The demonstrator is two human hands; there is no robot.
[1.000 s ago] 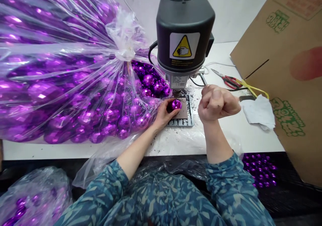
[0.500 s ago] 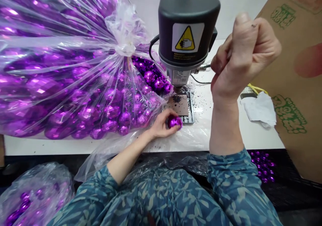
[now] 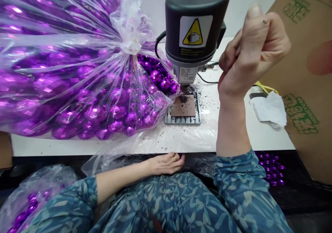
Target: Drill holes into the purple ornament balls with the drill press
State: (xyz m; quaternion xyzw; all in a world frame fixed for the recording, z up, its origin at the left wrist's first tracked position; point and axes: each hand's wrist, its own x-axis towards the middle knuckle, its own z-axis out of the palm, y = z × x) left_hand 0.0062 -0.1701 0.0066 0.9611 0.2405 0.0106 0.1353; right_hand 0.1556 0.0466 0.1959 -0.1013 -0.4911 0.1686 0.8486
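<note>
My right hand [image 3: 255, 51] is raised beside the drill press [image 3: 195, 25], its fingers wrapped round the feed handle. A short metal rod of the handle [image 3: 213, 64] shows between the press and my hand; the grip itself is covered. My left hand [image 3: 167, 164] is low at the table's front edge, above my lap, back upward and fingers curled. What it holds, if anything, is hidden. On the base of the press lies a brown square plate [image 3: 183, 110] with a small hole and dark shavings. No ball is on the plate.
A large clear bag [image 3: 77, 84] of shiny purple faceted balls fills the table's left side. Crumpled white cloth [image 3: 271, 109] lies at right by a cardboard box [image 3: 306, 98]. Purple balls [image 3: 272, 169] show below right; another bag [image 3: 38, 195] stands below left.
My left hand, with a purple ball in it by the plate before, has moved down to the table's front edge; the ball is out of sight. My right hand stays at the handle.
</note>
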